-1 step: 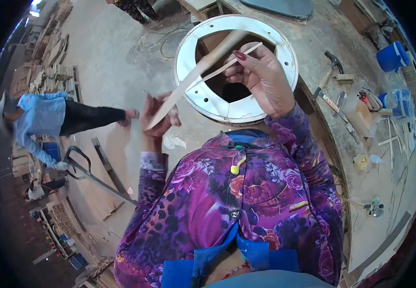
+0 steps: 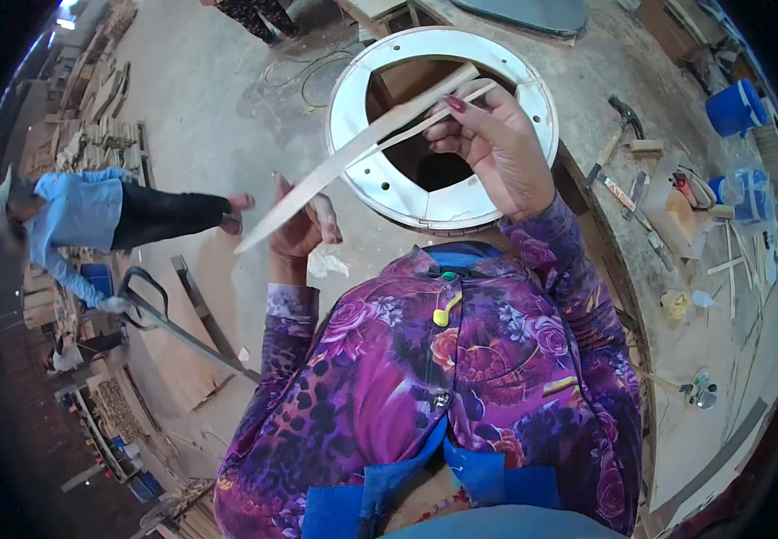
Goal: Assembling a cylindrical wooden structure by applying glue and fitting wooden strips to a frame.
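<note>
1. A worker in a purple floral top holds two thin wooden strips above a white ring (image 2: 364, 171) that lies on a desk (image 2: 587, 72) in a workshop, seen from overhead.

2. The right hand (image 2: 497, 148) is closed around the upper ends of both strips: the wide strip (image 2: 353, 157) slants down to the left across the ring's opening, and the narrow strip (image 2: 438, 115) runs just beside it.

3. The left hand (image 2: 304, 229) is at the wide strip's lower end, fingers curled; whether it grips the wood or only steadies it cannot be told from this angle.

4. Risk: the wide strip is long, thin and held mainly at one end, so a loosened grip could let it swing and drop through the ring's dark opening or onto the floor (image 2: 218, 108).

5. Risk: bending it between the two hands could snap it, judging by how slender it looks.

6. Risk: a second person (image 2: 92, 211) in a blue shirt is bent over on the floor to the left, well apart from the strips; a dropped strip would probably not reach that far.

7. Count: two strips, one ring, two hands at work, one hammer (image 2: 618, 130) on the desk, two blue containers (image 2: 735, 108) near the right edge.

8. Loose offcuts and small tools on the desk are too small to count.
</note>
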{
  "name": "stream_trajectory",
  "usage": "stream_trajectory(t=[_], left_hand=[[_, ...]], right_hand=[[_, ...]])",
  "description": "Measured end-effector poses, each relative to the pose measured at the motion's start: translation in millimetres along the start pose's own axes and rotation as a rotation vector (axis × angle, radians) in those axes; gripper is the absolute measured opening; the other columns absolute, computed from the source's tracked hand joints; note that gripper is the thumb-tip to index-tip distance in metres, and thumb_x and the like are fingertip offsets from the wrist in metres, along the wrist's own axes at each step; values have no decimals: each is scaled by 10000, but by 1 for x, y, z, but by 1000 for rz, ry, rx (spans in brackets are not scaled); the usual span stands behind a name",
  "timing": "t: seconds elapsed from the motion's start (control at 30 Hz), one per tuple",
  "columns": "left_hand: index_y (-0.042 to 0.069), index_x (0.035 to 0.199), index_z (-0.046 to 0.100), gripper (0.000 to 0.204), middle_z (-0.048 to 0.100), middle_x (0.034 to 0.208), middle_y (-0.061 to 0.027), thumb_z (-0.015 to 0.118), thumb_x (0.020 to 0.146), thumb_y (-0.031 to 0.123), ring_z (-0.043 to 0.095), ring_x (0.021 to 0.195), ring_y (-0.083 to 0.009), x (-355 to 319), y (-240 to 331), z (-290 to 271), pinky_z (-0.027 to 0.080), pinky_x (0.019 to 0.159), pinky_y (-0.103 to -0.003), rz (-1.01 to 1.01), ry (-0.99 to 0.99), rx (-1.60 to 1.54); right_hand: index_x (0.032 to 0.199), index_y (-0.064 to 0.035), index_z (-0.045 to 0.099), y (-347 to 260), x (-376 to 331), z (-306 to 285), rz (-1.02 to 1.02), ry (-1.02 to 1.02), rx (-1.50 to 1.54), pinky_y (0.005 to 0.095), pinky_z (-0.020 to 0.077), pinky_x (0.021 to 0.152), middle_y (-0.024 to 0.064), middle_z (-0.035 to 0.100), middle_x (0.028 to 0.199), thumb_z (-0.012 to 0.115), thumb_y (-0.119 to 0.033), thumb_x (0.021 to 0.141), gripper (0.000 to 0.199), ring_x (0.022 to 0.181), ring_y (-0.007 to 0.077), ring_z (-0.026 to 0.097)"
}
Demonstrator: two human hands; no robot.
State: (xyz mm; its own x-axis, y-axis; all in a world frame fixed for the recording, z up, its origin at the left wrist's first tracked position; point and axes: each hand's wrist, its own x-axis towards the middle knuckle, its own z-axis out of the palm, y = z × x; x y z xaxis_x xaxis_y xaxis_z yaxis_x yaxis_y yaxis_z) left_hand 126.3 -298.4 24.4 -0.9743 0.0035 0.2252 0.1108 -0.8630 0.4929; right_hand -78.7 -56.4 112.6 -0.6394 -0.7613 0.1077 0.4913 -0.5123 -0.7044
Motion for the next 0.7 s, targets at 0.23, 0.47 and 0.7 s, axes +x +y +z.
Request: stream_trajectory(t=[0.23,0.47,0.7], left_hand=[[-26,1451,455,583,678,1160,-229,663,978,244,704,1017,-350,16,6,60,598,841,-427,70,366,1064],[46,1135,741,297,719,1151,-136,745,839,81,686,1090,-254,65,-8,118,545,912,-342,594,30,2013],[-52,1035,658,104,755,1006,-168,659,972,30,732,942,-202,35,-18,115,591,822,-301,383,386,1325]], right_hand=[[1091,-24,587,1,5,7,135,-46,39,308,581,743,93,692,955,636,-129,988,156,857,181,721],[1065,-46,604,11,3,15,332,-131,8,277,565,720,69,698,920,670,-160,974,160,797,153,711],[1226,-26,600,12,-8,-9,140,-206,-382,266,550,779,76,691,985,619,-279,1025,324,864,138,687]])
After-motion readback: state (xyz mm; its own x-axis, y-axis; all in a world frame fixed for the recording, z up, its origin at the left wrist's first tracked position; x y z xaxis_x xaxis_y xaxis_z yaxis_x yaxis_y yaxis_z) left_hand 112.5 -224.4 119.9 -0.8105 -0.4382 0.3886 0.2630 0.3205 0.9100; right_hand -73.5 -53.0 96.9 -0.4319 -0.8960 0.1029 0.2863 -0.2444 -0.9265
